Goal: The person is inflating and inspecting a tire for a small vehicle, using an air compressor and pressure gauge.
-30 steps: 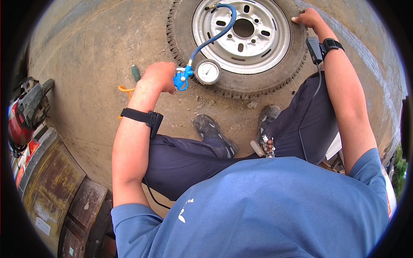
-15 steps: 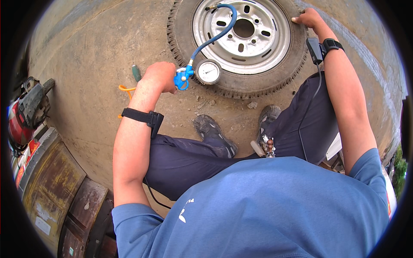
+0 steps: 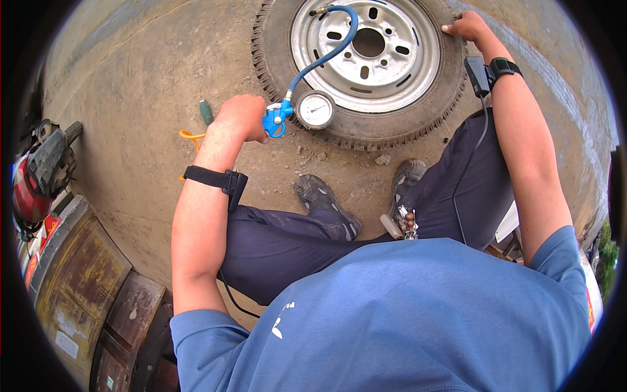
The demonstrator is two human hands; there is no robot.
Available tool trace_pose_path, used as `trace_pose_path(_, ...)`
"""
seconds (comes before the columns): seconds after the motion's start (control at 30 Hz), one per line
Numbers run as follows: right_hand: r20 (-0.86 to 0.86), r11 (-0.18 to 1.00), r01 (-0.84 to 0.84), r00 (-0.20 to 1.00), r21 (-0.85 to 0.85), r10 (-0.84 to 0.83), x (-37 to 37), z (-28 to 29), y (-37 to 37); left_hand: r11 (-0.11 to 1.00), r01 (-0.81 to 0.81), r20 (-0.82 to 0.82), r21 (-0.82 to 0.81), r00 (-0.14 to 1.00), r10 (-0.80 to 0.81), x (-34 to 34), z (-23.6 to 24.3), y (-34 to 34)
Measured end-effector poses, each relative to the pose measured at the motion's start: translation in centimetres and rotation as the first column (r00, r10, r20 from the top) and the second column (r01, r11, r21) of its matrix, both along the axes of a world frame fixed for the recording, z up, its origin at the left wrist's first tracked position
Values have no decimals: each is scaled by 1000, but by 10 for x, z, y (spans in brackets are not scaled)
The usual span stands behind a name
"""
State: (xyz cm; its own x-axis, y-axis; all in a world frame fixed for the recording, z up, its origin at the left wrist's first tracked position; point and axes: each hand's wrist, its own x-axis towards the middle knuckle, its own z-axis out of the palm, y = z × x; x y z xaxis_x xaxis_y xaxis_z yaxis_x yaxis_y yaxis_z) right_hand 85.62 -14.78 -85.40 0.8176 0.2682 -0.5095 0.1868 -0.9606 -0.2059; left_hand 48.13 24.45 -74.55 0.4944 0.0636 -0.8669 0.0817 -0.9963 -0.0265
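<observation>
My left hand [image 3: 243, 117] is closed round the blue tyre inflator [image 3: 277, 119], its fingers mostly hidden from above. A round white dial gauge [image 3: 315, 110] sits at the inflator's right side, just over the tyre's near edge. From the inflator a blue hose [image 3: 324, 60] curves up across the silver wheel rim [image 3: 400, 68], its brass end near the rim's upper left. An orange air hose [image 3: 190, 134] shows beside my left wrist. My right hand [image 3: 471, 28] grips the black tyre [image 3: 450, 72] at its far right edge, thumb on the sidewall, other fingers partly hidden.
A green-handled tool [image 3: 206, 112] lies on the concrete beyond my left wrist. Keys [image 3: 409, 224] hang at my waist. At the left stand a red and black machine [image 3: 38, 179] and a worn metal panel [image 3: 81, 261]. Small rubble [image 3: 383, 159] lies near my shoes.
Almost nothing differs. The wheel, inflator and gauge sit very slightly further left in the picture; both hands keep their holds.
</observation>
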Motion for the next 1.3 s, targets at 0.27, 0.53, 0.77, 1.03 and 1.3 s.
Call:
trace_pose_path(0.27,37,1000,-22,999,-20,23,2,-6,-4,1000,-4,14,-4,1000,4,0,0,0)
trace_pose_path(0.53,29,1000,-4,1000,-7,4,2,-7,-5,1000,6,11,-5,1000,-6,0,1,-1)
trace_pose_path(0.77,20,999,-21,1000,-25,21,5,-5,-5,1000,3,13,-11,1000,-2,0,-1,-1)
trace_pose_path(1.03,11,1000,-16,1000,-19,16,2,-3,-3,1000,6,6,-4,1000,-6,2,2,-2)
trace_pose_path(1.3,-9,1000,-5,1000,-27,5,0,1,2,1000,-4,14,0,1000,4,-1,0,0)
